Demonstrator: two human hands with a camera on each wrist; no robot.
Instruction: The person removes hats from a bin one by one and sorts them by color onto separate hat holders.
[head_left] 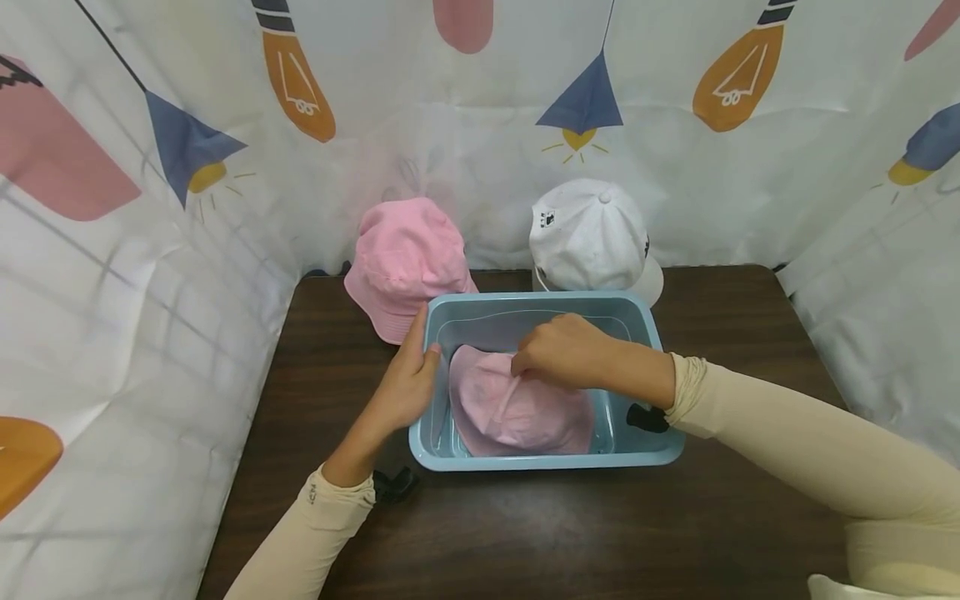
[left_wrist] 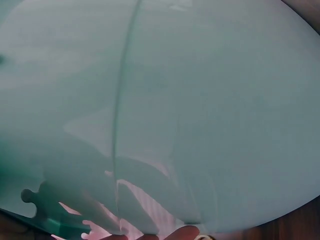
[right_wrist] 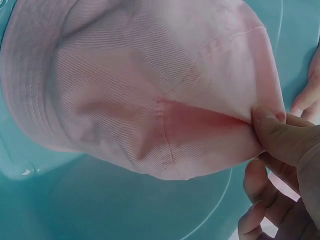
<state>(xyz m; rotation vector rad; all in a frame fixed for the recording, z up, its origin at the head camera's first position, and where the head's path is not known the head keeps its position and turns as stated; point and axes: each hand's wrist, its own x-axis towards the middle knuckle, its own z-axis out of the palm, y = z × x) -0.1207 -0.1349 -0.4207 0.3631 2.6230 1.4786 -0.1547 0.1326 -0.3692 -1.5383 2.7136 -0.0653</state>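
A light blue plastic basin (head_left: 543,463) stands on the table with a pale pink cap (head_left: 536,421) inside it. My right hand (head_left: 566,350) reaches into the basin and pinches the cap's fabric between thumb and fingers. In the right wrist view, the pinched crown of the cap (right_wrist: 115,85) is drawn into a fold, its stitched brim at the left. At the basin's left side, my left hand (head_left: 405,383) holds the wall near the rim, its thumb at the edge. The left wrist view is mostly filled by the basin's smooth wall (left_wrist: 215,100), with fingertips along the bottom.
Behind the basin's left corner sits a brighter pink cap (head_left: 411,254). A white cap (head_left: 588,237) is behind its right part. Both stand close to the printed curtain (head_left: 480,142) along the back of the dark wooden table (head_left: 570,533).
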